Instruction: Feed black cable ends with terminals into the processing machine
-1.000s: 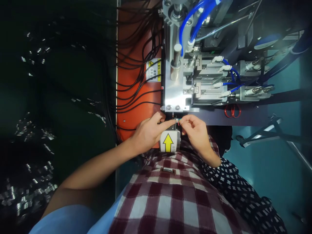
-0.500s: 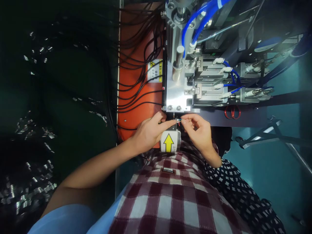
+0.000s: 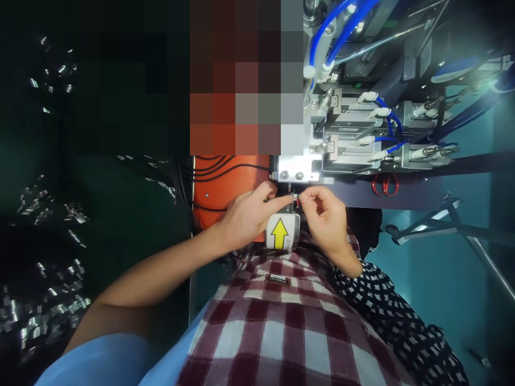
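Between the fingertips of the two hands, just in front of the machine, a small wired piece [image 3: 296, 197] is held, with a touch of red seen at its lower side; its finer details are too small to be made out. By the left hand [image 3: 250, 215] it is met from the left: the forefinger is stretched out to its edge, while the thumb is set higher and well apart from that fingertip. Whether anything is gripped in the left palm cannot be told. By the right hand [image 3: 326, 219] it is met from the right, thumb and forefinger being pinched together at its end. The hands themselves are separated only by the piece.

Just below it, a white label [image 3: 282, 232] printed with a yellow arrow is seen, the arrow being pointed up toward the piece. Just above it, a bright metal plate [image 3: 295, 165] is fastened with bolts. To the left, an orange panel [image 3: 217, 195] is crossed by black cables [image 3: 241, 166]. To the right of the plate, metal cylinders [image 3: 350, 155] are fitted with blue tubes [image 3: 390, 125], and red-handled scissors [image 3: 385, 185] are laid on the dark bench [image 3: 418, 194].
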Available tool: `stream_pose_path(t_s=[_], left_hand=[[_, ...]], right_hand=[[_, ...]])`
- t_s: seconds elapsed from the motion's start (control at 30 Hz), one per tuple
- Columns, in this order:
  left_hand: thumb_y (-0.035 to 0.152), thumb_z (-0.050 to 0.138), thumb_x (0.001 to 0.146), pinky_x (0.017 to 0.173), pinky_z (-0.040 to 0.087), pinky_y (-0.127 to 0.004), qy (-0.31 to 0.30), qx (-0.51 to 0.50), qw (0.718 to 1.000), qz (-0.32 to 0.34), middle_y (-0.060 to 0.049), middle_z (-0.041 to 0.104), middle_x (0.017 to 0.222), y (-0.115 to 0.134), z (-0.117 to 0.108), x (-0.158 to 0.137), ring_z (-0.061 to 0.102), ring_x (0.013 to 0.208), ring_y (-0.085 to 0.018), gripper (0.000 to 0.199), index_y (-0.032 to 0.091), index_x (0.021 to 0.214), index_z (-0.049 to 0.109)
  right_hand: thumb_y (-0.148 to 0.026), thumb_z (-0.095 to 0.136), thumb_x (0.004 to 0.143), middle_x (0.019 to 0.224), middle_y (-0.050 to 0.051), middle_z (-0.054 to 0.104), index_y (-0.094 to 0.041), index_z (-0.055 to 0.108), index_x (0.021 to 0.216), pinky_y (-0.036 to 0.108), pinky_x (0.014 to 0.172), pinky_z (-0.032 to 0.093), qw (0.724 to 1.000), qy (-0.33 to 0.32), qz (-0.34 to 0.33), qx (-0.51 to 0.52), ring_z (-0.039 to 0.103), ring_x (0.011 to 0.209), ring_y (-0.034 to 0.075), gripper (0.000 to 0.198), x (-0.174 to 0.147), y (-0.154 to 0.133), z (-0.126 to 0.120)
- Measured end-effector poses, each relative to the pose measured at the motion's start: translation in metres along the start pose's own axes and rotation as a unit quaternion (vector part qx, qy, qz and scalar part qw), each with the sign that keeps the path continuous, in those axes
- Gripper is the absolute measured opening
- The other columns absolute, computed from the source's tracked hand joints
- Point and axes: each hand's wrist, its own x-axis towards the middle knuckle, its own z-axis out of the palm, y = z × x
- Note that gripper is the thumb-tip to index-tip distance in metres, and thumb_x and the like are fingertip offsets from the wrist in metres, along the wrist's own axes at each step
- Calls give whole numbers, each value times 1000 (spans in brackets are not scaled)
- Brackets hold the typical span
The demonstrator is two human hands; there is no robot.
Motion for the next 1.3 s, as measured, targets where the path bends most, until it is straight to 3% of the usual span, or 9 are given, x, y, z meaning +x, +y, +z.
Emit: stream_pose_path(t_s=[0.13, 0.5, 0.77, 1.3], left_hand=[[31, 36, 101, 60, 51, -23, -10, 3, 1000, -5, -6, 53, 90, 0, 0, 0, 55, 72, -13, 37, 23, 121, 65], [31, 37, 101, 61, 51, -23, 3, -1, 1000, 3, -5, 54, 90, 0, -1, 1, 59, 78, -15, 35, 23, 120, 66], [28, 38, 100, 60, 52, -23, -5, 6, 1000, 11, -6, 54, 91, 0, -2, 1, 58, 75, -14, 35, 22, 122, 65], [31, 36, 101, 62, 51, -22, 0, 2, 1000, 9, -6, 55, 90, 0, -2, 2, 60, 78, -15, 36, 23, 121, 65]], right_hand=[[-34, 60, 89, 70, -1, 59, -20, 62, 81, 27, 55, 44, 995, -23, 63, 71, 49, 56, 12, 16, 0, 3, -1], [-34, 63, 88, 71, 0, 60, -21, 65, 82, 27, 56, 42, 999, 11, 36, 39, 50, 58, 12, 15, 0, 3, 0], [-35, 65, 87, 77, 2, 65, -20, 69, 85, 27, 56, 45, 994, 22, 66, 89, 56, 65, 14, 16, 1, 8, -5], [-26, 59, 90, 74, 0, 59, -20, 61, 83, 28, 59, 44, 1000, 7, -12, -6, 52, 64, 13, 9, -1, 4, 0]])
